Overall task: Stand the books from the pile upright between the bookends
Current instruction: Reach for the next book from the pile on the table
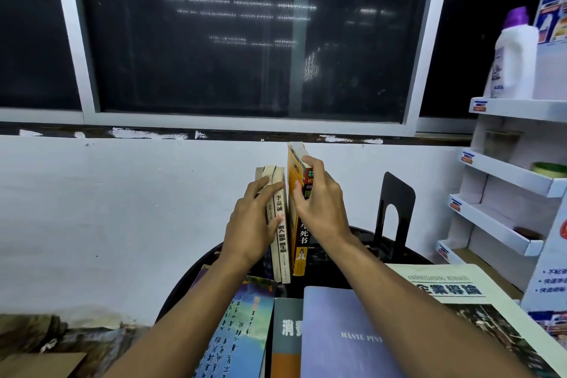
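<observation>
1. Noted an orange book [294, 169] standing upright on the round black table [182, 287], to the left of the black bookend [395, 209] and apart from it, with a stretch of table showing between the two.
2. Found the right hand [319, 202] gripping the orange book near its top, fingers curled over the spine side and thumb set on the orange cover.
3. Recorded cream-spined books [282, 224] upright and touching the orange book on its side away from the black bookend; shorter than the orange book.
4. Found the left hand [251, 224] laid against the cream-spined books, fingers straight and thumb across a spine: pressing, not clasping.
5. Could not tell what backed the row on the side farthest from the black bookend; hand and forearm covered that part.
6. Logged the pile lying flat, nearer the camera than the black bookend: a blue book [245, 316] farthest left of it, then a grey and orange book [287, 310], then a violet book [331, 316], then a large pale green book [445, 278] directly in front of the black bookend.
7. Observed a white shelf unit [506, 175] to the right of the black bookend, with a white bottle [512, 52] with a purple cap on its top shelf.
8. Observed a dark window [245, 40] above and behind the black bookend.
</observation>
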`<state>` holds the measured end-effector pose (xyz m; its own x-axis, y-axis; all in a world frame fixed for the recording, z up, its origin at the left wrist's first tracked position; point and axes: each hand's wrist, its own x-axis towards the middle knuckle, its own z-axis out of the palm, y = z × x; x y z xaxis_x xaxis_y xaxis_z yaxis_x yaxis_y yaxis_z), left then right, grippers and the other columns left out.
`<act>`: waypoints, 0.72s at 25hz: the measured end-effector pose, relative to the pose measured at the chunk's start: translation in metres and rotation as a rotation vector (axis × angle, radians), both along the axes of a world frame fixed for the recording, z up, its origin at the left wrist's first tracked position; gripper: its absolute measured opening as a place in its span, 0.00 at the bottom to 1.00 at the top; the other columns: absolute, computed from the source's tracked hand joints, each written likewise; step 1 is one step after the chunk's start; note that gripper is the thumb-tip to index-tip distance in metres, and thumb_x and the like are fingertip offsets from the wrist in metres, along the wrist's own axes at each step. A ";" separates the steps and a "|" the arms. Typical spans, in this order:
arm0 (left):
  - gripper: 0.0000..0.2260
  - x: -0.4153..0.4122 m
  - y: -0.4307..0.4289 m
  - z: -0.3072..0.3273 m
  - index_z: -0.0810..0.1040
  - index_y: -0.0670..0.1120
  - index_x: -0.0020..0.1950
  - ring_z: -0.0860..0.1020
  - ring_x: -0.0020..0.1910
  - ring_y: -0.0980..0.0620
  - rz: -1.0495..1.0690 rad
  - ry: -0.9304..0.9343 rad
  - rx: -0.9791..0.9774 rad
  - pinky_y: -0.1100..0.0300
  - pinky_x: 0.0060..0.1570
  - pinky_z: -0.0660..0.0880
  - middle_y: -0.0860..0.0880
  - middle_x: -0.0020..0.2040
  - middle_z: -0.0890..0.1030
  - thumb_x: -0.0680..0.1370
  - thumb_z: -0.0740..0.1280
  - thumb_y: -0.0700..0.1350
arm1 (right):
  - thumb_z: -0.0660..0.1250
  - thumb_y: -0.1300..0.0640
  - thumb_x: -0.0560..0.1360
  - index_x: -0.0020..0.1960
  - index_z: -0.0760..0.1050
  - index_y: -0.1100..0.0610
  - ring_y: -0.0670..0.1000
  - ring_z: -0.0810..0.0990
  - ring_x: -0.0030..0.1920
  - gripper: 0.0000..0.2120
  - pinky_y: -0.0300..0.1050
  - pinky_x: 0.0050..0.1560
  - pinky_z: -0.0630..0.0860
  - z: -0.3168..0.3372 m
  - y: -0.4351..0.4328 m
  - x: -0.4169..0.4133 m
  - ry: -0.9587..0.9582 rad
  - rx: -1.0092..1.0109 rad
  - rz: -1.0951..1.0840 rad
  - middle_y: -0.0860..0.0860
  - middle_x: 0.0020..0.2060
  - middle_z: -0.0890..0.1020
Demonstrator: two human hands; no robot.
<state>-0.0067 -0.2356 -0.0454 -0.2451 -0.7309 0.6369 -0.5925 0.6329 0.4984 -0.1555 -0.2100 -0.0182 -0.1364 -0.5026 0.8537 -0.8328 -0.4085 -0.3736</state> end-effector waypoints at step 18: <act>0.29 0.001 0.001 -0.002 0.70 0.59 0.75 0.71 0.71 0.49 -0.036 0.029 0.019 0.44 0.66 0.74 0.56 0.77 0.65 0.76 0.74 0.43 | 0.69 0.57 0.78 0.75 0.59 0.41 0.41 0.77 0.58 0.31 0.29 0.50 0.74 0.008 0.019 -0.023 -0.039 0.489 0.295 0.45 0.61 0.77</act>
